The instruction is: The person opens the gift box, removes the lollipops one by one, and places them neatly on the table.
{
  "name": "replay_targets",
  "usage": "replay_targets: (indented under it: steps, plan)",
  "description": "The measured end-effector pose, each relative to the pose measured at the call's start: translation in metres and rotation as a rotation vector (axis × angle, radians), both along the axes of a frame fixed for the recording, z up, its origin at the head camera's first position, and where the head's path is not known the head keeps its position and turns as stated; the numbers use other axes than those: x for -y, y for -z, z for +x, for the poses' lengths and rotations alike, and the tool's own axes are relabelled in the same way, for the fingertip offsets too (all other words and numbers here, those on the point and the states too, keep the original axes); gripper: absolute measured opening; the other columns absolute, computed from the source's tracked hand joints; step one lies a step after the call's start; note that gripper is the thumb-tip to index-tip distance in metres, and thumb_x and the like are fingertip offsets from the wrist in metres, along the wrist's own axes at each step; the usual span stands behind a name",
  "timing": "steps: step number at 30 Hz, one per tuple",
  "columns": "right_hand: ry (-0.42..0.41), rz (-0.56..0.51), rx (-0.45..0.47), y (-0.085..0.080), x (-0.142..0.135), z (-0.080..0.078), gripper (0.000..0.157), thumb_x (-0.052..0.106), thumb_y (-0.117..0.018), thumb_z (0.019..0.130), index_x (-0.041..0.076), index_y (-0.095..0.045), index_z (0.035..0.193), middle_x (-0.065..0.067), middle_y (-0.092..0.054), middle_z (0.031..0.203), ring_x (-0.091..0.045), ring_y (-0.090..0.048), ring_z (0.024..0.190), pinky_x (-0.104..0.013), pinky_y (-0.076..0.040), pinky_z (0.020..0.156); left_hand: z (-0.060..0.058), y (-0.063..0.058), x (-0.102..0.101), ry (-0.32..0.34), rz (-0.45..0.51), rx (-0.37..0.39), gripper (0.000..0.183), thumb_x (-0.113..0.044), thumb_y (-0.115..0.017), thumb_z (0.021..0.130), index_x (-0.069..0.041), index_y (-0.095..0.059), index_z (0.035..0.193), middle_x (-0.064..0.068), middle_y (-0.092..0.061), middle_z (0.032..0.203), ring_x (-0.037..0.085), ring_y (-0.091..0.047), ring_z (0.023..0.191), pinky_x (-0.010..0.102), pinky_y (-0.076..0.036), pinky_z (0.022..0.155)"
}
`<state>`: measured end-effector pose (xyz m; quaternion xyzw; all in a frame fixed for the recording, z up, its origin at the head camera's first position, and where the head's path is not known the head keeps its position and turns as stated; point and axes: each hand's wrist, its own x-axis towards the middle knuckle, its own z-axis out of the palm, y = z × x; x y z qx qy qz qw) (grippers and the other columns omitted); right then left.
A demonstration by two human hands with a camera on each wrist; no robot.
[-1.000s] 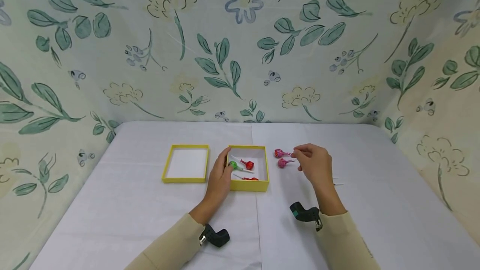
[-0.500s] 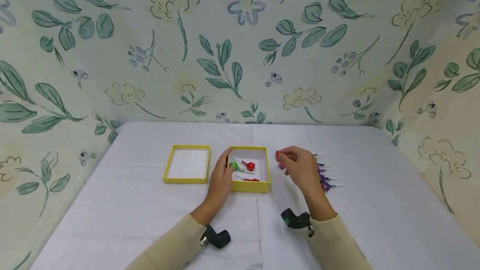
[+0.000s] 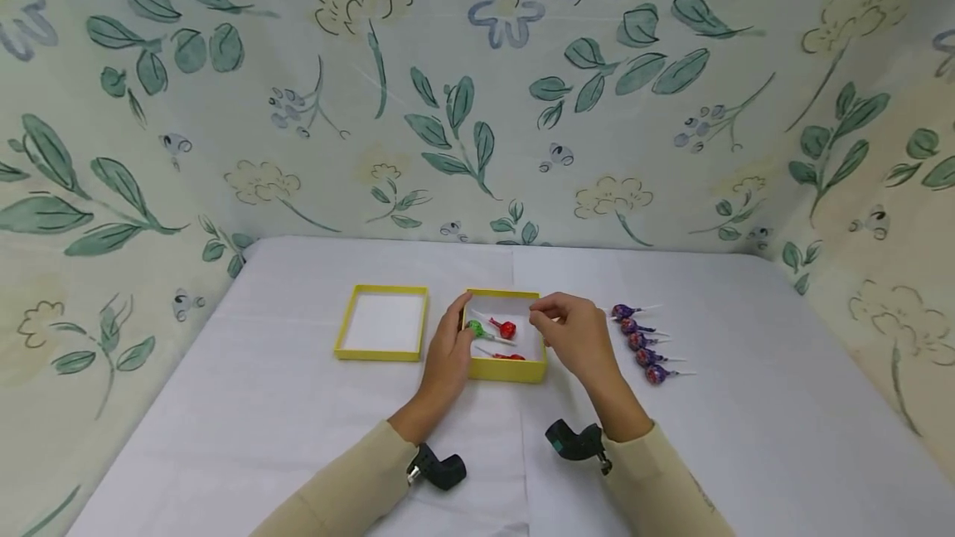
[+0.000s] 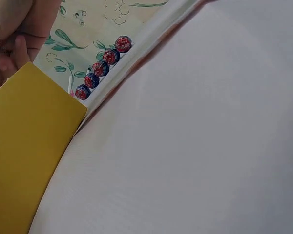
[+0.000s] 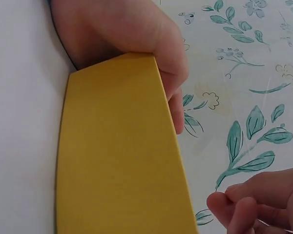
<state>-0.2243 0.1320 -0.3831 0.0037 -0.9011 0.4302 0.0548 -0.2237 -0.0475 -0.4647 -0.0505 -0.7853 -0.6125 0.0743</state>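
My left hand (image 3: 445, 355) grips the left wall of an open yellow box (image 3: 507, 370), its thumb at the rim. Inside lie a green lollipop (image 3: 477, 329), a red lollipop (image 3: 507, 329) and, partly hidden by the front wall, another red one (image 3: 510, 356). At the box's right rim is my right hand (image 3: 578, 338), thumb and forefinger close together. The right wrist view shows these fingertips (image 5: 219, 200) with nothing visible between them. In the head view this hand hides the two pink lollipops; a bit of pink (image 4: 72, 92) shows beside the box in the left wrist view.
Several purple lollipops (image 3: 637, 341) lie in a slanting row right of my right hand, sticks pointing right. A yellow-rimmed lid (image 3: 386, 321) lies left of the box. White cloth (image 3: 313, 437) covers the table, and a floral curtain (image 3: 358, 139) stands behind it.
My right hand has moved left, from the pink lollipops' sticks to the box's rim, uncovering the purple row. My left hand keeps its grip on the box.
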Motion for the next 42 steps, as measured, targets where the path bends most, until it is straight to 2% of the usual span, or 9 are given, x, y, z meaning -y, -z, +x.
replay_targets:
  steps: [4,8,11,14,18,21,26,33,42]
  plan:
    - [-0.054,0.008,0.013,-0.003,0.009,-0.004,0.012,0.015,-0.067,0.090,0.011,-0.073,0.099,-0.003,-0.069,0.084,-0.017,-0.060,0.067,-0.027,-0.054,0.061,0.000,0.000,0.000,-0.025,-0.009,0.007,0.053,-0.012,-0.037,0.098,-0.030,-0.035,0.147,-0.014,-0.032,0.152,0.008,-0.027,0.140,0.039,-0.025,0.116]
    - [-0.088,0.023,0.041,-0.005,0.013,-0.008,0.012,0.015,-0.069,0.089,0.011,-0.074,0.098,-0.002,-0.070,0.084,-0.017,-0.061,0.071,-0.027,-0.053,0.063,0.000,0.002,0.000,-0.024,-0.017,0.017,0.053,-0.013,-0.037,0.098,-0.030,-0.035,0.148,-0.014,-0.032,0.152,0.007,-0.027,0.140,0.038,-0.025,0.115]
    - [-0.142,0.053,0.043,-0.005,0.011,-0.010,0.012,0.013,-0.071,0.087,0.010,-0.075,0.097,0.001,-0.070,0.086,-0.017,-0.060,0.076,-0.027,-0.053,0.065,-0.001,0.003,-0.001,-0.020,-0.019,0.009,0.053,-0.013,-0.037,0.098,-0.030,-0.034,0.148,-0.014,-0.032,0.152,0.007,-0.027,0.140,0.038,-0.025,0.115]
    - [-0.210,0.116,0.057,-0.006,0.008,-0.012,0.013,0.014,-0.074,0.084,0.012,-0.076,0.097,0.003,-0.070,0.089,-0.019,-0.058,0.081,-0.028,-0.053,0.069,-0.001,0.003,-0.001,-0.018,-0.011,-0.003,0.053,-0.012,-0.037,0.097,-0.028,-0.035,0.148,-0.012,-0.033,0.152,0.009,-0.027,0.140,0.039,-0.025,0.115]
    - [-0.286,0.229,0.112,-0.007,0.003,-0.013,0.014,0.017,-0.077,0.082,0.017,-0.077,0.096,0.007,-0.070,0.089,-0.020,-0.057,0.090,-0.036,-0.052,0.078,0.000,0.003,-0.002,-0.015,-0.016,-0.007,0.053,-0.012,-0.037,0.097,-0.028,-0.035,0.148,-0.011,-0.033,0.152,0.009,-0.028,0.140,0.039,-0.025,0.116]
    - [-0.326,0.275,0.161,-0.007,-0.002,-0.014,0.013,0.018,-0.079,0.080,0.019,-0.078,0.093,0.009,-0.069,0.088,-0.020,-0.057,0.095,-0.040,-0.050,0.082,0.000,0.002,-0.003,-0.009,-0.019,-0.009,0.053,-0.012,-0.037,0.098,-0.028,-0.034,0.148,-0.012,-0.032,0.152,0.009,-0.027,0.141,0.038,-0.025,0.115]
    - [-0.395,0.285,0.222,-0.003,-0.006,-0.018,0.013,0.018,-0.080,0.079,0.018,-0.079,0.092,0.009,-0.069,0.088,-0.019,-0.056,0.096,-0.036,-0.052,0.079,0.000,0.001,-0.002,-0.010,-0.017,-0.011,0.053,-0.011,-0.037,0.098,-0.028,-0.034,0.148,-0.012,-0.032,0.153,0.008,-0.027,0.141,0.038,-0.025,0.116]
    - [-0.469,0.289,0.293,0.002,-0.004,-0.024,0.015,0.015,-0.077,0.081,0.018,-0.079,0.095,0.008,-0.071,0.093,-0.018,-0.062,0.098,-0.033,-0.055,0.080,-0.001,0.001,-0.001,-0.009,-0.013,-0.021,0.052,-0.012,-0.037,0.098,-0.028,-0.034,0.148,-0.012,-0.032,0.153,0.009,-0.027,0.141,0.039,-0.025,0.115]
    - [-0.548,0.346,0.323,0.003,0.000,-0.027,0.013,0.007,-0.074,0.082,0.017,-0.079,0.090,0.007,-0.071,0.088,-0.013,-0.061,0.088,-0.032,-0.055,0.082,0.001,0.001,-0.001,-0.011,-0.020,-0.014,0.053,-0.012,-0.038,0.098,-0.029,-0.034,0.148,-0.013,-0.031,0.153,0.009,-0.026,0.141,0.039,-0.024,0.116]
